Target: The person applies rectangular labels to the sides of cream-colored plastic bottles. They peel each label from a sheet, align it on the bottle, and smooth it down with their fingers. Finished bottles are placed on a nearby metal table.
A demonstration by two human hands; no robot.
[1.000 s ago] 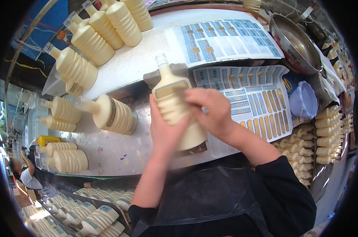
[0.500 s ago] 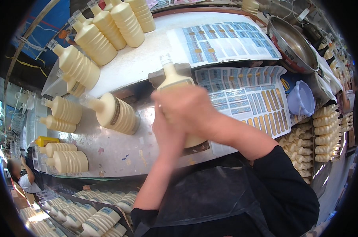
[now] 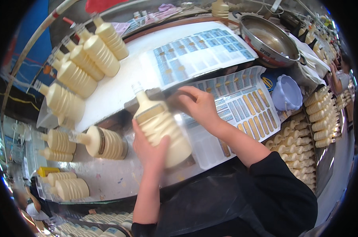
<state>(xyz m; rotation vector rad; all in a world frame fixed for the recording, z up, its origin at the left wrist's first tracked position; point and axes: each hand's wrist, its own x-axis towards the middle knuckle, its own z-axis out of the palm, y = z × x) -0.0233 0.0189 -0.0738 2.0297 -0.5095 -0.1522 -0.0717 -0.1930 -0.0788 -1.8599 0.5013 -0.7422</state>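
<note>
A cream-coloured ribbed bottle with a clear threaded neck leans against a dark block on the metal bench. It carries a dark band label near its shoulder. My left hand is wrapped round the bottle's lower left side, thumb across its front. To the right of the bottle, my right hand is raised off it, near the label sheet with its blue and gold labels. The fingers of that hand are loosely bent and apart, slightly blurred; nothing shows between them.
Another labelled bottle lies to the left. Several cream bottles stand at the far left. A second label sheet covers part of the white board. At the right are a metal pan, a lilac bucket and rows of stacked bottles.
My right hand has come off the bottle and moved right toward the labels. My left hand has shifted to the bottle's lower left side. The whole view has turned somewhat.
</note>
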